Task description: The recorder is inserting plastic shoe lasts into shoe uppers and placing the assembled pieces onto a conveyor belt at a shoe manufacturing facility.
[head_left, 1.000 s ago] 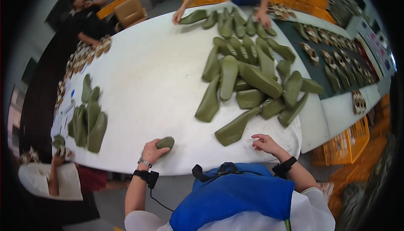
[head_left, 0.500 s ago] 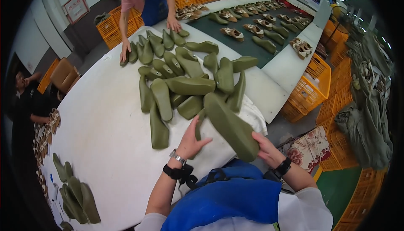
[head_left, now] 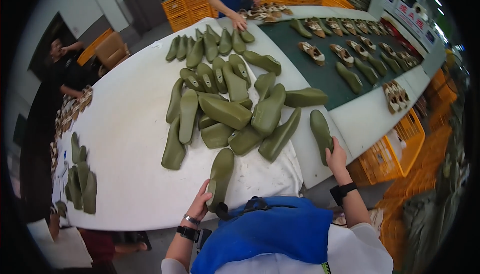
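Observation:
A green shoe last (head_left: 223, 170) is gripped near its lower end by my left hand (head_left: 201, 200), at the front edge of the white-covered table (head_left: 125, 139). Over to the right, my right hand (head_left: 338, 156) closes on another green shoe last (head_left: 319, 130), which is over the white board (head_left: 312, 166) beside the conveyor. Just beyond my hands lies a loose pile of green shoe lasts (head_left: 226, 111), some on their sides and some overlapping. Whether the left-hand last touches the cloth, I cannot tell.
Several lasts (head_left: 215, 44) stand lined up at the far side, near a co-worker's hand (head_left: 238, 21). The green conveyor (head_left: 320, 74) carries shoes and lasts. An orange crate (head_left: 395, 149) is below the board at right. More lasts (head_left: 82, 186) stand at far left.
My left hand, open before, has closed on a last near the table edge. My right hand has carried its last rightward to the white board. The view has shifted, and the co-worker's hands have moved.

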The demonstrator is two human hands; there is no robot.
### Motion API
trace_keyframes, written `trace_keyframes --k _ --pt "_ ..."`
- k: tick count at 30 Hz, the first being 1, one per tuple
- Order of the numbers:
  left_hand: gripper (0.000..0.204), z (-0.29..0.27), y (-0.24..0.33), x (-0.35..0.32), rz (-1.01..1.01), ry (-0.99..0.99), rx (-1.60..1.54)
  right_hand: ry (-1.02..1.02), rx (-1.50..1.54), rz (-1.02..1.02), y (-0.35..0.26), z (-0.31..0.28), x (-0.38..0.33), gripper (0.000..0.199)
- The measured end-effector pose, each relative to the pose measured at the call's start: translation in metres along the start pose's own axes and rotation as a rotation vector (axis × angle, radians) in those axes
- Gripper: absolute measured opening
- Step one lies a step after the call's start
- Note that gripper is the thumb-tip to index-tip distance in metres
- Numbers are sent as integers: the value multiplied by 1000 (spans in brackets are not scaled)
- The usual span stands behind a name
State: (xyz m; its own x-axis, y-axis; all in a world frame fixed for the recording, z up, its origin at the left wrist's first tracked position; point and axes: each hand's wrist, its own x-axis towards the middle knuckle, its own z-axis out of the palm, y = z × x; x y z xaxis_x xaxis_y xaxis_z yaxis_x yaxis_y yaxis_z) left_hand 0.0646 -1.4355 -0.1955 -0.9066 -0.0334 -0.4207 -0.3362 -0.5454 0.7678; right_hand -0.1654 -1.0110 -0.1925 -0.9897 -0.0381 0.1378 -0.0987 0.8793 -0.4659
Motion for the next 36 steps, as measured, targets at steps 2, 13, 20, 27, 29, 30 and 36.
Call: trace_keyframes --k 2,13,20,27,29,30,36 --pt "79 35 -3 -16 59 64 -38 -77 80 -93 13 3 18 57" --pt "68 92 62 -4 257 188 -237 -125 284 -309 -3 23 56 54" --pt "50 58 169 114 248 163 -243 -57 296 -176 -6 18 45 52" --pt "48 13 278 282 252 322 -286 -74 302 -131 -21 20 47 52" --pt "49 15 257 299 281 415 6 -47 301 -164 -22 27 53 53" --pt "49 53 240 290 319 219 175 -36 288 -130 -16 23 50 52" --pt "64 100 138 223 683 -40 1756 -37 266 -114 -16 24 59 51"
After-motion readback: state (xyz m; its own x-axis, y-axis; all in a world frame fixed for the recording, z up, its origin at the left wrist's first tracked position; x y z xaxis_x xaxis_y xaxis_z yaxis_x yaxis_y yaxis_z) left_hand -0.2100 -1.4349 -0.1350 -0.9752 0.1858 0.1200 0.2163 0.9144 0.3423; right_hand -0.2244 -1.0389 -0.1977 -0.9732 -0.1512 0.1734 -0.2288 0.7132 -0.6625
